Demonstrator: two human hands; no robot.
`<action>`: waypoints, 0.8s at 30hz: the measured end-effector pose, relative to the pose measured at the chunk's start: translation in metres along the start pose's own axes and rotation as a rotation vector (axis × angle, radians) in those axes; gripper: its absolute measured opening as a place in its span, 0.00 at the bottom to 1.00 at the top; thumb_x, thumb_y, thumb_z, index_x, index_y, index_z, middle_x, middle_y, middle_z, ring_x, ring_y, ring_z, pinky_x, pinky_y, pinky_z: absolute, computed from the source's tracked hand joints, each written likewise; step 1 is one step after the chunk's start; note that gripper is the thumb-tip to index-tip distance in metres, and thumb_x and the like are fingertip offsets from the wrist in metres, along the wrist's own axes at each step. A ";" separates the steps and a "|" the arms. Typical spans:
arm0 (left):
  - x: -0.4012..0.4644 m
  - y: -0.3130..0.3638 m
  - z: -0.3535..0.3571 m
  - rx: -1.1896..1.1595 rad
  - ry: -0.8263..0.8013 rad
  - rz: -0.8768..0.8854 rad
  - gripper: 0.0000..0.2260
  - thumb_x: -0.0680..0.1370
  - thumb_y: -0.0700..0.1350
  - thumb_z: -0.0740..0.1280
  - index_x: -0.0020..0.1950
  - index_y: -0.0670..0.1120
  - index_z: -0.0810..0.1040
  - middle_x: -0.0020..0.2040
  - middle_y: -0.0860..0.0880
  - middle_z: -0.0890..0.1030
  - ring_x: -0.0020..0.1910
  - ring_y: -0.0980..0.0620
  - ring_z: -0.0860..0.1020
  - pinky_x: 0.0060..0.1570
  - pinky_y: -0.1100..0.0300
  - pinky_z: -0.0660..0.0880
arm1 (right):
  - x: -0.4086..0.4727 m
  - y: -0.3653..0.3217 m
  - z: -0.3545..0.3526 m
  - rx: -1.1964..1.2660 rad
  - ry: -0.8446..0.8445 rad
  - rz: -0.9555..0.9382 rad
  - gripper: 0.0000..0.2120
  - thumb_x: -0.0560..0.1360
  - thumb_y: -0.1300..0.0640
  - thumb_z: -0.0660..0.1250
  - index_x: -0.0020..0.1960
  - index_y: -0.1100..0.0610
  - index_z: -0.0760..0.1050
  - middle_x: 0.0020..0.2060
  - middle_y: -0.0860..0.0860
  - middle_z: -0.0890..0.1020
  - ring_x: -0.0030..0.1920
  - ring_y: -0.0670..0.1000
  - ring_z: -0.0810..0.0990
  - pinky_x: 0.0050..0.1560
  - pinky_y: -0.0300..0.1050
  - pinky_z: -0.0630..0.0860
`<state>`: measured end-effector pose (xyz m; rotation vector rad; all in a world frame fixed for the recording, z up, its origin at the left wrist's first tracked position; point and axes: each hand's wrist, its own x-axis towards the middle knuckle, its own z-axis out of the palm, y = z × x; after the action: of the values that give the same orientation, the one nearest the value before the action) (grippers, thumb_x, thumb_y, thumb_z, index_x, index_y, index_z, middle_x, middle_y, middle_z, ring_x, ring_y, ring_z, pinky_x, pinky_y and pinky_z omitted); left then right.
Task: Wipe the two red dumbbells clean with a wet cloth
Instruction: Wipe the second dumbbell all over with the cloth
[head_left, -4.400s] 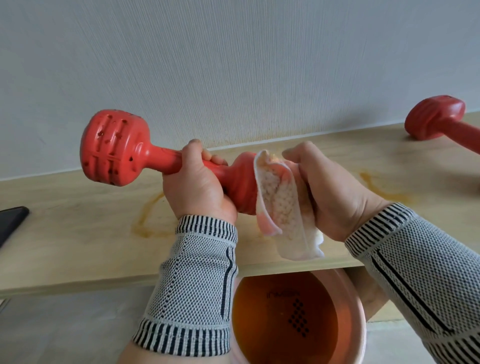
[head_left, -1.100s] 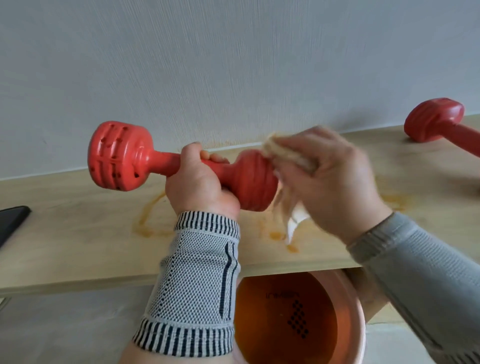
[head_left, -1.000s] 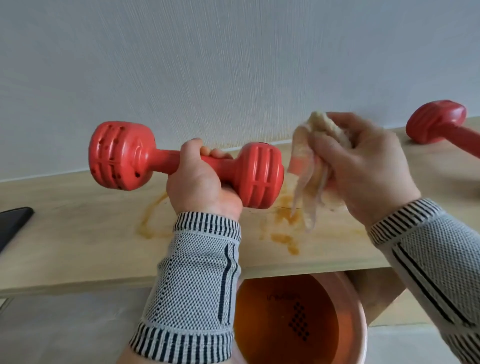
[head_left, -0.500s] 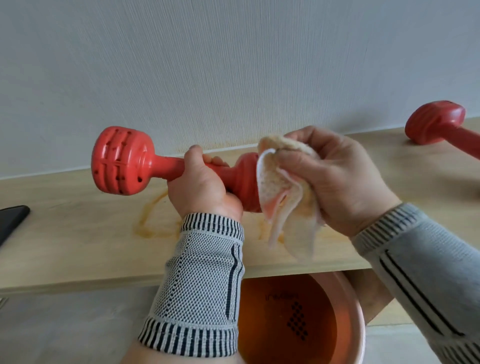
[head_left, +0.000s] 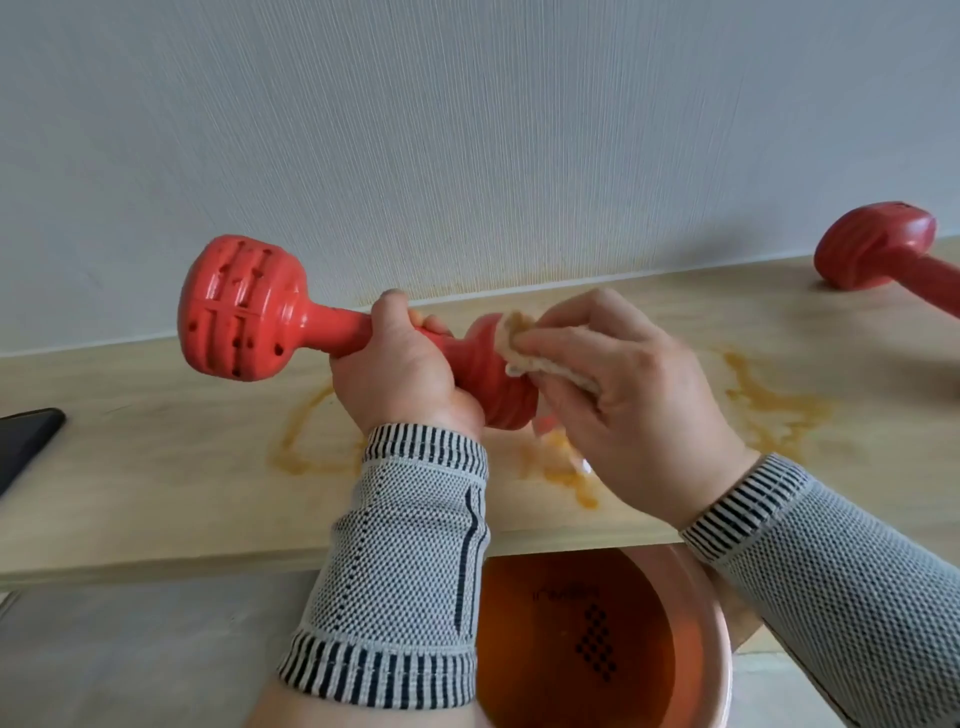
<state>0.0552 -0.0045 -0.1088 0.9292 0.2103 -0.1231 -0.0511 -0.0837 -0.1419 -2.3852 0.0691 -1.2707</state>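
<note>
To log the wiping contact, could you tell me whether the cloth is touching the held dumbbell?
Touching: the head view shows the right hand pressing the cloth against the dumbbell.

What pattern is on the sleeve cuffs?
Dark and pale stripes on the sleeve cuffs, seen in the head view.

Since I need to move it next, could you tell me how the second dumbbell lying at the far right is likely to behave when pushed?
The second dumbbell has rounded heads, so it may roll along the shelf. It looks glossy, hence probably slippery if wet. Its weight cannot be judged.
</note>
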 end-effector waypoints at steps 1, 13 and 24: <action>0.002 0.002 -0.001 -0.023 0.004 -0.018 0.07 0.76 0.39 0.68 0.39 0.44 0.72 0.29 0.50 0.73 0.27 0.53 0.73 0.31 0.60 0.75 | -0.002 -0.002 0.000 0.013 -0.028 -0.038 0.08 0.75 0.61 0.68 0.50 0.58 0.84 0.48 0.53 0.81 0.38 0.47 0.80 0.41 0.46 0.79; -0.006 0.003 0.000 0.000 -0.069 0.012 0.10 0.75 0.36 0.65 0.35 0.44 0.70 0.26 0.51 0.71 0.25 0.53 0.71 0.29 0.61 0.73 | 0.006 0.001 -0.006 0.035 -0.012 0.081 0.10 0.75 0.59 0.67 0.53 0.56 0.84 0.48 0.49 0.82 0.43 0.46 0.81 0.46 0.41 0.78; -0.008 0.002 -0.001 -0.002 -0.088 -0.056 0.10 0.74 0.35 0.65 0.34 0.44 0.70 0.24 0.51 0.71 0.23 0.53 0.71 0.31 0.59 0.73 | 0.012 0.001 -0.007 0.056 0.021 0.121 0.11 0.75 0.60 0.66 0.54 0.55 0.84 0.48 0.48 0.82 0.44 0.43 0.80 0.47 0.36 0.76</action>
<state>0.0475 -0.0026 -0.1064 0.9143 0.1551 -0.2148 -0.0493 -0.0896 -0.1297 -2.2834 0.1790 -1.2257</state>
